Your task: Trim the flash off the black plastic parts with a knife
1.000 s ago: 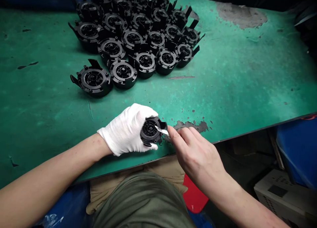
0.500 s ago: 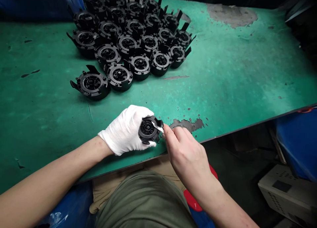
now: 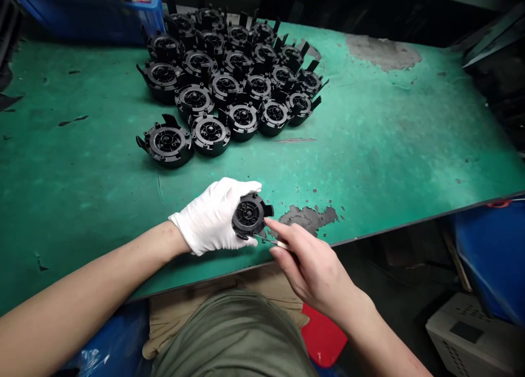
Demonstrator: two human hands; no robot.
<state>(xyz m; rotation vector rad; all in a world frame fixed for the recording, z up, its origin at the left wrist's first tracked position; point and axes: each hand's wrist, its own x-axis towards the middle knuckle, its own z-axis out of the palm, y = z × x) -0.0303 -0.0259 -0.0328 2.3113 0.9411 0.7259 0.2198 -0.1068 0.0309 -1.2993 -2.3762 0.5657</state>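
My left hand, in a white glove, is closed around a round black plastic housing just above the table's front edge. Ring and spoke shapes on the housing face up, and a tab sticks out at its right. My bare right hand pinches a small knife with a pale handle. Its thin blade points left at the lower right rim of the housing; whether it touches cannot be made out. The right index fingertip lies at the housing's right edge.
Several similar black housings stand in close rows on the green table. Behind them on the left is a blue bin. A red stool seat and a pale perforated box are below the table edge.
The knife has moved from the housing's upper right face to its lower right rim, and its blade now lies flatter. My left hand still holds the housing. The camera view has shifted slightly.
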